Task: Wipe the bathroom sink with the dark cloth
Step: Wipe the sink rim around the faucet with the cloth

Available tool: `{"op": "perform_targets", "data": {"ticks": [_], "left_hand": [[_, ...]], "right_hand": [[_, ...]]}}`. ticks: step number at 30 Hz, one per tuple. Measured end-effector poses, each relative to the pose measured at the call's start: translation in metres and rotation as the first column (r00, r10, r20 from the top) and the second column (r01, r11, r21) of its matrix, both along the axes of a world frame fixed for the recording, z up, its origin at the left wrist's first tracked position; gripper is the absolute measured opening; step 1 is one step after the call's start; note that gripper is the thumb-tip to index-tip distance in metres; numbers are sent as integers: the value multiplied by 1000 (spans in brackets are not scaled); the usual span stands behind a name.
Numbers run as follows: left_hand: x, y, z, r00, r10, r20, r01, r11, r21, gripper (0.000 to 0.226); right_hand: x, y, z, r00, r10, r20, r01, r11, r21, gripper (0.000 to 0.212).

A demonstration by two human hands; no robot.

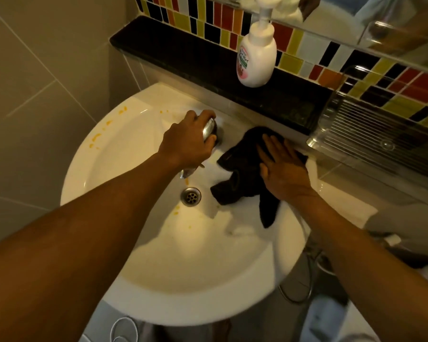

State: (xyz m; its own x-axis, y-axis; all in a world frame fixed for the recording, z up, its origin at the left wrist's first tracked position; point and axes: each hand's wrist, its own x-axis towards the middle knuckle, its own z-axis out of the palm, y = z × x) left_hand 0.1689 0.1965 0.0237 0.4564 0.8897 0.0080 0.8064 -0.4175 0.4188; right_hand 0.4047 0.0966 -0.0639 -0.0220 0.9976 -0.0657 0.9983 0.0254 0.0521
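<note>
Small bathroom: beige wall tiles on the left, multicoloured mosaic strip (pixel 294 45) behind a black ledge (pixel 208 62), mirror edge at top. White round sink (pixel 139 280) below the ledge, drain (pixel 190 196) near centre of the bowl. Orange-yellow specks (pixel 95 138) on the left rim, a few more near the drain.

Left hand (pixel 188 141) is on the chrome tap (pixel 209 129) at the back of the sink, grip curled around the tap's top; the spout end shows just below the wrist, above the drain.

Right hand (pixel 284 166) lies flat, fingers spread, palm pressing the dark cloth (pixel 242 164) against the right rear rim of the sink. Grip not closed on it, just pushing down. Cloth is bunched, one tail hanging down into the bowl to the right of the drain.

White pump bottle (pixel 257 58) upright on the ledge, behind the cloth. Clear ribbed plastic tray (pixel 371 134) at the right, beside the sink rim.
</note>
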Motion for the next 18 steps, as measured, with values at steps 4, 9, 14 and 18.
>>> {"op": "perform_targets", "data": {"ticks": [4, 9, 14, 18], "left_hand": [[0, 0, 0, 1000, -5, 22, 5, 1000, -13, 50], [0, 1, -2, 1000, -12, 18, 12, 1000, 13, 49], [1, -2, -2, 1000, -9, 15, 8, 1000, 16, 50], [0, -2, -5, 999, -17, 33, 16, 999, 30, 51]], "right_hand": [[4, -62, -1, 952, -270, -145, 267, 963, -44, 60], [-12, -107, -1, 789, -524, -320, 510, 849, -133, 61], [-15, -63, 0, 851, -503, -153, 498, 864, -74, 61], [-19, -1, 2, 988, -156, 0, 156, 988, -13, 59]]}}
